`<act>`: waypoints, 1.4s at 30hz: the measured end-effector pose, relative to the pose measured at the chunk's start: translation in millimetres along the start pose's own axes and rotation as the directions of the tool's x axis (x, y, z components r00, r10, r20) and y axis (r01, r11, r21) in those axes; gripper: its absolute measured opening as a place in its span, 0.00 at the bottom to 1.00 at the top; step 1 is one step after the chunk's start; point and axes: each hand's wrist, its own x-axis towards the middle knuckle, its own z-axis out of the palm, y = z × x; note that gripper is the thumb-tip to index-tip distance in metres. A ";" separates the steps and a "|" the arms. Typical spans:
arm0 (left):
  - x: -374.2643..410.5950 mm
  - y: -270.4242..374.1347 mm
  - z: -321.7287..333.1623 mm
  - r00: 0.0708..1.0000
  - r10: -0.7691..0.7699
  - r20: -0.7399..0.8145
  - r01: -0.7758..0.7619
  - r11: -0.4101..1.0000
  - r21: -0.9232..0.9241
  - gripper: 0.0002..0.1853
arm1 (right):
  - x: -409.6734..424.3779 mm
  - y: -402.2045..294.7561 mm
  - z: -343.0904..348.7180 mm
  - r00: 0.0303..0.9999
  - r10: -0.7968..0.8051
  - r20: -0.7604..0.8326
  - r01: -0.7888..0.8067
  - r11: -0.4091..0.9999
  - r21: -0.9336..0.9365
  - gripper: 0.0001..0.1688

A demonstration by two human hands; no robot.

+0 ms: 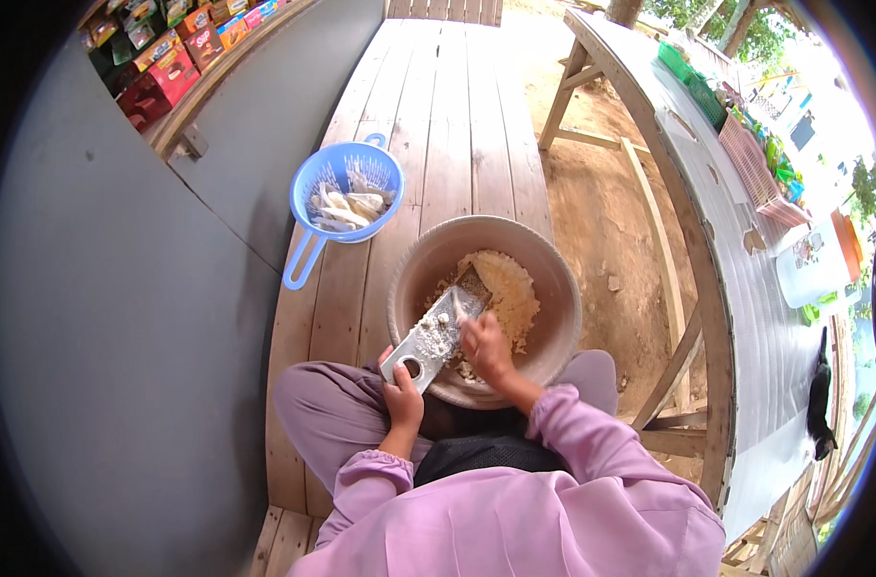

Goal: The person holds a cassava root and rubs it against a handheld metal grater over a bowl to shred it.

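My left hand point(403, 393) grips the lower end of a flat metal grater point(416, 351), beside its round hole. The grater slants into a large round basin point(562, 288) between my crossed legs. Against the grater's face, my right hand point(487, 346) holds a pale, elongated piece of food point(459, 304); its kind is unclear. White gratings lie on the metal. A heap of pale yellowish grated food point(514, 288) rests inside the basin, with crumbs around it.
A blue plastic colander point(304, 169) with pale pieces stands on the plank bench point(445, 166), ahead-left. A grey wall point(121, 288) rises at left. At right a table point(705, 187) bears baskets point(759, 169), a plastic container point(816, 267) and a black cat point(819, 400).
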 end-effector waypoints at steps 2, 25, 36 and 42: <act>-0.9 39.9 -0.6 0.991 -0.122 0.047 0.127 0.987 -0.101 0.20 | -11.3 -14.8 -5.7 0.964 -0.256 0.075 0.266 0.924 -0.275 0.11; -2.1 36.2 -1.5 0.996 -0.090 0.015 0.091 0.994 -0.066 0.19 | 8.8 -18.4 3.4 1.000 -0.014 -0.008 0.011 0.975 -0.220 0.10; -2.9 32.7 0.9 0.994 -0.100 0.032 0.103 0.990 -0.093 0.20 | 7.4 -0.8 -1.3 1.000 0.006 0.016 -0.001 0.947 -0.321 0.07; -0.6 30.2 1.6 0.998 -0.056 0.030 0.057 0.998 -0.016 0.20 | 49.6 10.6 7.1 0.999 0.033 -0.022 -0.037 0.957 -0.287 0.08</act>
